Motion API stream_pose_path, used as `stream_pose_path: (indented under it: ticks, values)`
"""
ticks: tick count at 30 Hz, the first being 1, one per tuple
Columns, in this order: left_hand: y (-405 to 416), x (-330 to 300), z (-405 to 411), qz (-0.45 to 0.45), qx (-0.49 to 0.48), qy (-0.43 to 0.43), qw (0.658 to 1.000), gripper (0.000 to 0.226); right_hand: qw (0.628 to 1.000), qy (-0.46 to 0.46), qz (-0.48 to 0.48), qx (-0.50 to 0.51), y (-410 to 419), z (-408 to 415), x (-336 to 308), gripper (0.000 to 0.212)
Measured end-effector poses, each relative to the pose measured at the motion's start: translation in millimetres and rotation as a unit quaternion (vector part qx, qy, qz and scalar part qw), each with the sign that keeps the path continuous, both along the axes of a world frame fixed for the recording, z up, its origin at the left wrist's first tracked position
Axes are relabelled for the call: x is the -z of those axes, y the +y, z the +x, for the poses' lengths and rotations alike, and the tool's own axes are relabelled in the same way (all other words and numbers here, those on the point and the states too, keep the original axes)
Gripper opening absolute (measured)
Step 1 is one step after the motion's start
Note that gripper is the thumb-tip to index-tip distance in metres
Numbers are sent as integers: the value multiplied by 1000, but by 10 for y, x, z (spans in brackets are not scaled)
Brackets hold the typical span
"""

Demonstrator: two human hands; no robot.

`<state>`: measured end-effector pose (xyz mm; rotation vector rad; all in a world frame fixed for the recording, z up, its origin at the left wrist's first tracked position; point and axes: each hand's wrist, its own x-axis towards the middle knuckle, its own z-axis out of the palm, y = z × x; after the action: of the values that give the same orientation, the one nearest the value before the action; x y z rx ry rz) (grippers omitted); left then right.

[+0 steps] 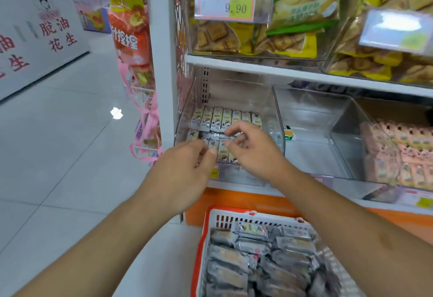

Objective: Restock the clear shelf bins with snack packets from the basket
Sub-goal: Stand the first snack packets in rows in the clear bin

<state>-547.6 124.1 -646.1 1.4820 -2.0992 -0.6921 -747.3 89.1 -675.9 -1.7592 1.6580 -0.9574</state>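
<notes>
The white shelf [246, 187] carries three clear bins [278, 118] side by side; the basket [212, 226] sits on the floor [70, 156] below the shelf.

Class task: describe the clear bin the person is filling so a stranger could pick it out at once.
Start at the white upright post of the shelving. On the lower shelf, the clear bin right beside it is the one. Unlike the nearly bare bin to its right, it holds neat rows of small packets, with both hands at its front.

Shop: price tag [226, 0], stocked shelves [304, 72]
</notes>
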Motion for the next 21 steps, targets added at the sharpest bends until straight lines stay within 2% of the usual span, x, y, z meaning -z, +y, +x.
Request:
stream_pose_path:
  ticks: [2,4,7,10,12,14,17,19,21]
  values:
    - [86,67,-59,39,29,-9,999,36,999,-11,-47,12,366,-131,-11,11]
    - [174,236,-129,92,70,-52,992,39,999,-2,-37,-2,738,-232,106,12]
    - [297,677,-227,157,139,-142,967,40,994,69,80,-38,1183,-328,570,15]
    - [460,1127,-257,228,178,-205,935,45,958,172,206,-98,1440,-334,1218,17]
    - [581,1352,-238,268,179,-239,916,48,933,220,249,-141,1533,-286,1598,40]
    - [687,1514,-218,296,173,-248,906,40,923,246,256,-147,1577,-217,1872,53]
    - [753,1609,-222,303,157,-238,910,36,911,309,242,-129,1583,-110,2109,57]
    - [740,1618,-242,304,153,-242,909,38,909,333,229,-107,1582,-52,2164,54]
    - [720,1599,-267,297,154,-246,910,35,925,301,218,-83,1583,-38,2193,48]
